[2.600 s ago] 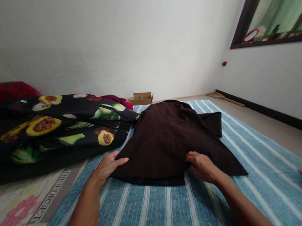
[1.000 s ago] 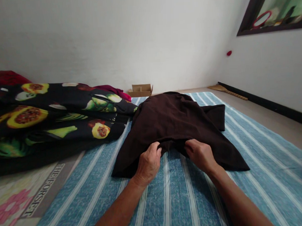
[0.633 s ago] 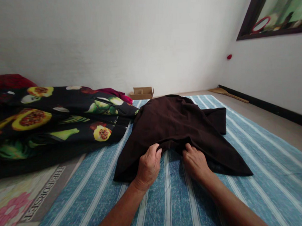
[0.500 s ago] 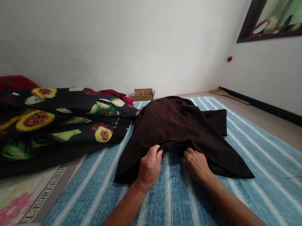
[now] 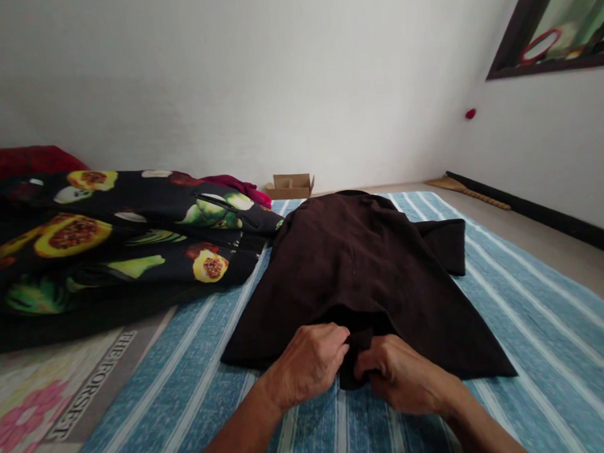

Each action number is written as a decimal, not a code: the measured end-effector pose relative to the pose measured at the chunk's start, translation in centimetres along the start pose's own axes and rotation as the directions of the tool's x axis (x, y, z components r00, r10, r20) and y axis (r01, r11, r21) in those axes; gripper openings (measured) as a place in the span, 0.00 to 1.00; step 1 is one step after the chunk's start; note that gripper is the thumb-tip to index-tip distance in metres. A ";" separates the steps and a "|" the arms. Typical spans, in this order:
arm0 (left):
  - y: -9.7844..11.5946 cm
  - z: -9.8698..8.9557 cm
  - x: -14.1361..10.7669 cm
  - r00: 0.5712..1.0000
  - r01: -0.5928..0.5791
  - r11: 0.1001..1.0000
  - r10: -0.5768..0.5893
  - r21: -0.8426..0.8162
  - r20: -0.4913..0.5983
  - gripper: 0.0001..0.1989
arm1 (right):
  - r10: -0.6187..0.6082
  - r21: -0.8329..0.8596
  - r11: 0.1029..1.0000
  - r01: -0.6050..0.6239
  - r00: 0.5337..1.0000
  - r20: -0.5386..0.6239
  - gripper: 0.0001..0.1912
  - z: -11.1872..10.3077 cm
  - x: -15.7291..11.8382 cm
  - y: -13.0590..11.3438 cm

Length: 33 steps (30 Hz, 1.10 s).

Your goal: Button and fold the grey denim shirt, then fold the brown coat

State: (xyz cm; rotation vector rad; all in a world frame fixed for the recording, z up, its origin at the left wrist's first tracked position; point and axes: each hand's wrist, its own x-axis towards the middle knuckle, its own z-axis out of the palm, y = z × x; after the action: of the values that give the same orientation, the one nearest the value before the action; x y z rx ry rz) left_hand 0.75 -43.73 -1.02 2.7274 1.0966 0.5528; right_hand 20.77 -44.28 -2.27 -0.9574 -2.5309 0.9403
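Observation:
A dark brown long garment [image 5: 353, 251], perhaps a coat or top, lies spread on the blue striped sheet [image 5: 188, 365], with one sleeve folded out at the right. At its near hem, my left hand [image 5: 312, 359] has its fingers closed on the edge of the cloth. My right hand [image 5: 398, 372] sits just to the right, pinching the same hem. Between the two hands a short strip of dark fabric hangs toward me, and the hem above it gapes slightly. Some fingertips are hidden by the cloth.
On the left lies a black garment printed with fruit [image 5: 132, 240], over a floral mat [image 5: 34, 412]. Dark red cloth [image 5: 29, 158] shows behind it. A small cardboard box [image 5: 291, 185] stands by the wall. A window [image 5: 568, 34] is at upper right.
Both hands have come nearer to me and closer together, drawing the middle of the hem along. The garment's near edge now lies flatter and more spread out.

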 end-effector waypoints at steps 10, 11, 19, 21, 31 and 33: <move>1.0 -0.6 0.3 0.945 0.141 0.990 -0.128 -0.022 0.302 0.08 | 0.096 0.518 0.839 -0.165 0.983 0.159 0.07 -2.0 -1.2 0.4; 1.1 -0.6 0.4 0.945 0.142 0.990 -0.132 -0.010 0.300 0.08 | 0.125 0.547 0.817 -0.185 0.981 0.145 0.06 -2.2 -1.4 0.6; 1.4 -0.2 0.3 0.950 0.031 0.999 -0.031 0.006 0.310 0.01 | 0.267 0.184 0.959 -0.216 0.904 -0.333 0.11 -1.9 -1.1 2.5; 1.3 -0.2 0.2 0.942 0.015 1.000 -0.019 0.015 0.336 0.03 | 0.195 0.067 0.980 -0.185 0.867 -0.460 0.13 -1.6 -0.9 2.5; 2.2 -0.7 0.0 0.925 0.080 0.997 -0.074 0.000 0.372 0.07 | -0.038 -0.192 0.954 -0.231 0.542 -0.840 0.08 -1.9 -1.0 2.0; 2.3 -0.6 0.0 0.927 0.097 0.995 -0.093 0.008 0.364 0.11 | -0.008 -0.174 0.947 -0.269 0.525 -0.851 0.08 -2.1 -1.0 2.3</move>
State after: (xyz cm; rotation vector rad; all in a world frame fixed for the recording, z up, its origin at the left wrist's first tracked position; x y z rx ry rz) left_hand 2.02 -45.36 0.16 2.6029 1.1112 0.0304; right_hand 23.62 -42.62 -2.22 -1.2946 -1.7383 0.0133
